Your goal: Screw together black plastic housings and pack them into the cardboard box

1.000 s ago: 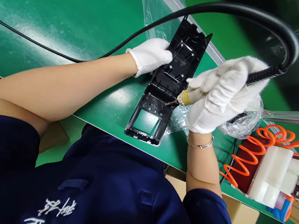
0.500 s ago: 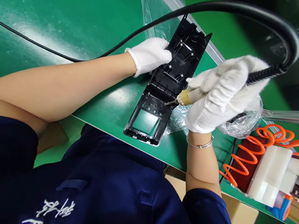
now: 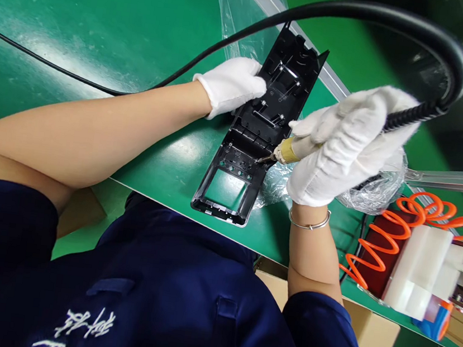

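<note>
Black plastic housing lies flat on the green table, near its front edge, with the long side running away from you. Your left hand, in a white glove, rests on the housing's left rim, fingers curled against it. Your right hand, also gloved, is wrapped tight around an electric screwdriver; its bit touches the housing's right side near the middle. A thick black cable arcs from the tool over the table. Clear plastic bag lies under your right hand. An orange coiled hose sits at the right edge.
</note>
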`<state>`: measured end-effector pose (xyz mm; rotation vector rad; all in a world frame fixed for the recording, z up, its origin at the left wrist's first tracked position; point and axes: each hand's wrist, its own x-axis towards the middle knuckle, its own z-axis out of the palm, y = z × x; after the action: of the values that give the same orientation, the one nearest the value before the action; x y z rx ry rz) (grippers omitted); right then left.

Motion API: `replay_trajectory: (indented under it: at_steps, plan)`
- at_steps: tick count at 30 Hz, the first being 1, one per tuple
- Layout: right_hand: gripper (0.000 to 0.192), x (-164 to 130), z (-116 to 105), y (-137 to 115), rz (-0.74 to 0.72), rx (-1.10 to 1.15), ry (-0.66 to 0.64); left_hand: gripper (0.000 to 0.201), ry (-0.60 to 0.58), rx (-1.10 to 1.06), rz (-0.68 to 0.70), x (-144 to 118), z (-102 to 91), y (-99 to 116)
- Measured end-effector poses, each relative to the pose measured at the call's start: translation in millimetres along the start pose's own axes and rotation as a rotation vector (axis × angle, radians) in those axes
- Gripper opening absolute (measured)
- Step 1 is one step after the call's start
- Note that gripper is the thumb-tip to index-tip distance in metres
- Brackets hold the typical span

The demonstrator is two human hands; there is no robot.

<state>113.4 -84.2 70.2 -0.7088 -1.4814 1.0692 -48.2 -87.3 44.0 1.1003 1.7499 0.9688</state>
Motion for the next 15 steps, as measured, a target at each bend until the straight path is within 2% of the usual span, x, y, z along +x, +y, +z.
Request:
replay_trajectory:
  at_steps: [3,8,15]
  plan:
    - [0.051,-1.7,-0.5,-0.1,-0.023,-0.055,-0.001,0.005,0.014,0.020,-0.002,-0.3,0.2,1.0]
    - [0.054,-4.1,-1.8,0.9,0.017,-0.074,-0.040,0.007,0.011,0.065,0.000,-0.6,0.4,2.3]
    - [0.048,-4.5,1.5,-1.1,0.003,-0.061,-0.003,0.008,0.006,0.073,0.003,-1.2,0.5,3.0]
